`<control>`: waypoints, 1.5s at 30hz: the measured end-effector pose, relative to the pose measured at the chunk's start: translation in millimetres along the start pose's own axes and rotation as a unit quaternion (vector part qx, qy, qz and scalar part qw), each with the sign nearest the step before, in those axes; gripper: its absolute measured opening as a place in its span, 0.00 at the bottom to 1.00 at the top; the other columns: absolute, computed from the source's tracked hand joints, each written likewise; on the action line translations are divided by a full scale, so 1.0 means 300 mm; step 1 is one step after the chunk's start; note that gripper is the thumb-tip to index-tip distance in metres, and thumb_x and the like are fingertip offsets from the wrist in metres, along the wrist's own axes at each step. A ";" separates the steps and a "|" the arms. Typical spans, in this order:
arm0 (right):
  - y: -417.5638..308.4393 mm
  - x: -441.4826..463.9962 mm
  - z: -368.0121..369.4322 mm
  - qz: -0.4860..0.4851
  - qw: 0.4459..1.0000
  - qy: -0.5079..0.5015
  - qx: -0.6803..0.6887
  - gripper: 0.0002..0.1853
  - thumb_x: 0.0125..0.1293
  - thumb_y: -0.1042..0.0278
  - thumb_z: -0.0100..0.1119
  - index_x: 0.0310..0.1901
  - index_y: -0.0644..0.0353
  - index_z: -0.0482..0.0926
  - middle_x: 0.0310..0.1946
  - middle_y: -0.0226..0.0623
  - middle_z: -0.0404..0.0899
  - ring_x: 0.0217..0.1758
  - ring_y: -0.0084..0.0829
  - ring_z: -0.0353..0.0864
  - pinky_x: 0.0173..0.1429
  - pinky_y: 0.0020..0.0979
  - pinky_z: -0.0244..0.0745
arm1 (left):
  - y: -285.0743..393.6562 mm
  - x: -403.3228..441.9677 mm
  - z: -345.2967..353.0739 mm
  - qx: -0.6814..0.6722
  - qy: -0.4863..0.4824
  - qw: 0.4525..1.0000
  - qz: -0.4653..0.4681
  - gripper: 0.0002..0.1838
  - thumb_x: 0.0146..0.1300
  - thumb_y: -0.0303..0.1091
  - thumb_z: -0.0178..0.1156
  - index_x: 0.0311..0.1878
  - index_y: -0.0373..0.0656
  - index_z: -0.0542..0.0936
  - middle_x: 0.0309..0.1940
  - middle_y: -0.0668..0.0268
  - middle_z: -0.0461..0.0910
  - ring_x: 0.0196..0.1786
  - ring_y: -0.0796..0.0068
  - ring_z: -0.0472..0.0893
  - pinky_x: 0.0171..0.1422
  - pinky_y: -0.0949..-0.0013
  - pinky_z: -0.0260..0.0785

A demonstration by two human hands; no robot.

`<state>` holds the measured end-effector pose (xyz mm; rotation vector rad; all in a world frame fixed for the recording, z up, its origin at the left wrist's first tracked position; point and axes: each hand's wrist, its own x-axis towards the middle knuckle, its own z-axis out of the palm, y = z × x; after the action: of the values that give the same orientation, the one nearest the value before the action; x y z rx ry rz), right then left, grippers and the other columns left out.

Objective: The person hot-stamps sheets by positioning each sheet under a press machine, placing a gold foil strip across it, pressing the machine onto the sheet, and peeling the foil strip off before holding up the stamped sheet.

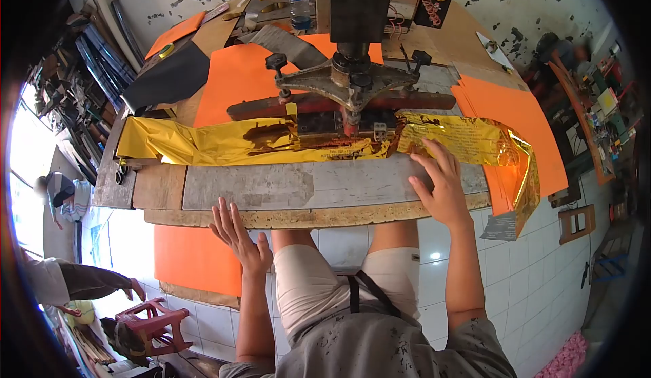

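Note:
A long strip of gold foil [224,144] lies across the grey work plate [258,184] and under a hot stamping press [350,79]. Dark marks and printed letters show on the foil. My right hand [444,184] is over the right part of the plate, fingers spread, with its fingertips at the foil's lower edge; whether they touch it I cannot tell. At the plate's wooden front edge [298,216], my left hand [239,239] has its fingers stretched out and holds nothing. The foil's right end hangs down past the table edge.
Orange sheets [508,134] are stacked at the right, with another orange sheet [241,76] behind the press. A black sheet [169,74] and a water bottle [299,1] are farther back. Below left stand orange sheets [193,256] and a red stool [159,324]. Other people are at the left.

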<state>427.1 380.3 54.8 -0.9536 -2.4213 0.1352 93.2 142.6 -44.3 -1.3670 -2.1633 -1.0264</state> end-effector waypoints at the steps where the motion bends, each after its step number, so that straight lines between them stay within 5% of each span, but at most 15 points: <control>1: 0.002 -0.005 0.004 -0.008 1.000 -0.004 -0.004 0.20 0.68 0.62 0.66 0.61 0.55 0.80 0.75 0.40 0.65 0.78 0.49 0.62 0.79 0.51 0.58 | -0.002 -0.003 0.005 0.002 0.004 1.000 0.004 0.41 0.78 0.62 0.34 0.81 0.40 0.58 0.82 0.47 0.53 0.85 0.41 0.46 0.84 0.36 0.27; 21: -0.050 0.010 0.045 -0.044 0.998 -0.013 -0.030 0.24 0.73 0.65 0.58 0.67 0.68 0.74 0.77 0.41 0.64 0.79 0.45 0.62 0.81 0.48 0.57 | -0.024 -0.018 -0.009 0.013 -0.008 1.000 0.026 0.38 0.79 0.59 0.35 0.81 0.41 0.59 0.82 0.53 0.56 0.85 0.47 0.49 0.84 0.37 0.28; 45: -0.110 -0.018 0.014 -0.057 0.997 0.000 -0.047 0.25 0.74 0.62 0.58 0.66 0.69 0.74 0.75 0.40 0.68 0.79 0.45 0.63 0.79 0.50 0.59 | 0.023 0.001 -0.056 -0.032 -0.020 0.999 0.002 0.38 0.77 0.56 0.44 0.80 0.39 0.59 0.81 0.51 0.58 0.84 0.46 0.53 0.85 0.39 0.28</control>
<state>408.4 352.6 58.0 -0.8532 -2.4931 -0.0210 98.1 131.9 -30.5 -1.4319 -2.1725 -1.0855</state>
